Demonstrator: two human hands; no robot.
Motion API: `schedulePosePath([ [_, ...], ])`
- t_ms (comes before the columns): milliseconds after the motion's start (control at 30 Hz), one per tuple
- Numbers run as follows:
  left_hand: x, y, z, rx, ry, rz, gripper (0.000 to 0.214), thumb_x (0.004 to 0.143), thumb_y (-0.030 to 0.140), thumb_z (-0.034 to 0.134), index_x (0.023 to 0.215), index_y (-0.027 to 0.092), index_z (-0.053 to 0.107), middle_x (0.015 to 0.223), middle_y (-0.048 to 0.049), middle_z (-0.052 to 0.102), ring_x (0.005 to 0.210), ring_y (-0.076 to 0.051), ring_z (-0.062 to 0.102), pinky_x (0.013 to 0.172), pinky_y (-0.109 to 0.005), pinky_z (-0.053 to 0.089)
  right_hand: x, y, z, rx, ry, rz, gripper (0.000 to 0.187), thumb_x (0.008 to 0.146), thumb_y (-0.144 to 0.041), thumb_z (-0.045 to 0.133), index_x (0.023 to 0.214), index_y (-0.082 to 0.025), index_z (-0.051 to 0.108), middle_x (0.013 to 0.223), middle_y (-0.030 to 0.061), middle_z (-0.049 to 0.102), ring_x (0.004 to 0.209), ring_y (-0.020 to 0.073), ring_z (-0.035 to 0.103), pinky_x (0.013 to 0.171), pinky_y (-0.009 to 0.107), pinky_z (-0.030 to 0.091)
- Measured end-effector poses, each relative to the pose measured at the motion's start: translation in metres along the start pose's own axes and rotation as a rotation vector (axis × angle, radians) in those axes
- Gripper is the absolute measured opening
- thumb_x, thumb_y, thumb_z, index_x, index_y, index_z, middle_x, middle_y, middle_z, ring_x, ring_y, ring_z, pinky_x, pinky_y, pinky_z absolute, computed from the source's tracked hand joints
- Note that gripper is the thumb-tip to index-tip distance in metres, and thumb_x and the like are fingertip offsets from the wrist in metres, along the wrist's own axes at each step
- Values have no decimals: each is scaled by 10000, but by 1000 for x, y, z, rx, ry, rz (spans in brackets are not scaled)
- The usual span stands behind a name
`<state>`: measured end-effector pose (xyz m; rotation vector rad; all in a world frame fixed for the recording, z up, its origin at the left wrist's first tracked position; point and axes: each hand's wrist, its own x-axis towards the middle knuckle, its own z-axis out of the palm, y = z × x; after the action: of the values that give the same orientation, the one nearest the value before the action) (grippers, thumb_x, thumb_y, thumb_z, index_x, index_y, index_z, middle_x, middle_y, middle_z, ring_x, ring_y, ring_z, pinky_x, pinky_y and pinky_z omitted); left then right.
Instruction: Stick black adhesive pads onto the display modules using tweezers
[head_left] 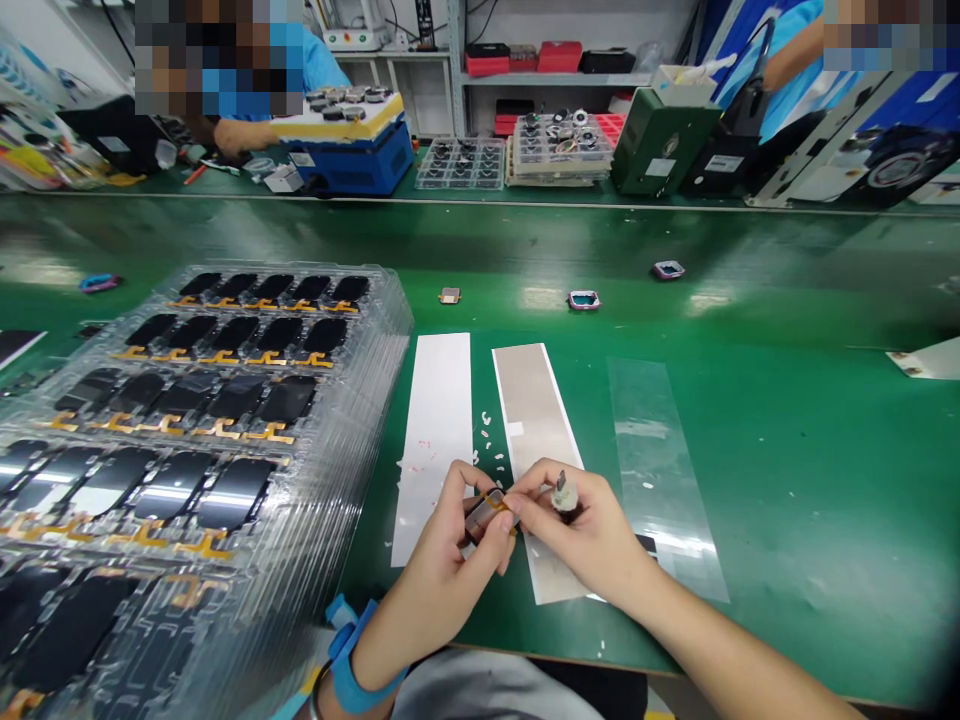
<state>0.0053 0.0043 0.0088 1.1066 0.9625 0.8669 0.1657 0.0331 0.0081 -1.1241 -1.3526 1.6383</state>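
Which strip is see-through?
The rightmost strip: the green table shows through it. The white strip and tan strip, to its left, hide the table.

Smooth metal-look held pc. (482, 514), glossy clr plastic trays (346, 440)

so there's red boxes (560, 57) on a grey shelf (555, 79) at the back, and a dark green box (651, 135) just beside a stack of trays (559, 170)

From here I can read no words or numbers; the white labels (661, 167) on the green box (651, 135) and black device (739, 130) (small ones) seem too blurred to make out.
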Motion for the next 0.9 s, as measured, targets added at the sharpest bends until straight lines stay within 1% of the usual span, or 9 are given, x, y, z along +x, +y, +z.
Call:
schedulePosePath([
  [133,1,-1,-1,68,-9,-24,173,1056,388,418,999,256,322,681,73,547,575,-109,392,552,-233,307,4,-5,-8,27,-23,-41,228,903,-406,633,792,-209,605,677,-15,608,633,148,595,625,284,447],
  [233,-3,0,0,236,-24,-13,101,1074,336,349,1009,258,339,777,33,623,624,-124,489,606,-258,386,4,-18,-31,-129,144,-237,270,978,-412,538,838,-225,674,829,8,609,793,149,589,756,286,459],
  [333,-10,4,3,459,-98,60,91,1071,278,337,1005,257,396,854,6,676,764,-155,632,700,-291,470,-13,-26,-53,-283,296,-389,353,1042,-392,420,868,-240,686,918,19,592,910,145,578,843,273,451],
  [400,-16,7,6,607,-155,150,92,1051,224,368,1083,260,446,993,-21,712,920,-179,688,787,-315,521,-32,-22,-59,-319,326,-366,324,1055,-356,399,893,-242,655,913,9,587,823,119,590,765,243,481],
  [467,-21,9,10,750,-216,269,224,1015,160,409,1208,262,456,1168,-46,715,1070,-201,688,883,-341,550,-53,-11,-58,-304,335,-281,221,1042,-307,446,923,-249,622,901,-2,588,739,103,598,674,220,508],
  [567,-23,7,17,915,-318,438,388,959,87,444,1321,225,431,1302,-83,692,1202,-238,654,948,-373,573,-76,12,-50,-295,424,-239,42,981,-234,571,957,-250,602,933,10,598,801,128,639,683,233,559],
  [633,-23,2,22,993,-368,503,431,928,50,446,1336,187,439,1311,-117,691,1250,-283,629,933,-405,595,-84,25,-44,-323,511,-266,30,952,-206,612,947,-235,610,939,24,604,829,145,659,688,244,580],
  [767,-22,-12,29,1111,-435,521,376,887,-9,457,1218,152,535,1319,-159,680,1336,-383,537,948,-503,592,-87,36,-38,-344,560,-243,45,936,-222,639,903,-192,645,910,45,625,766,154,693,663,262,608],
  [900,-24,-19,31,1197,-479,527,251,897,-23,453,1021,145,591,1337,-180,662,1383,-414,462,1018,-529,552,-86,38,-34,-278,578,-246,69,934,-243,642,895,-188,651,919,48,639,765,161,714,664,270,624],
])
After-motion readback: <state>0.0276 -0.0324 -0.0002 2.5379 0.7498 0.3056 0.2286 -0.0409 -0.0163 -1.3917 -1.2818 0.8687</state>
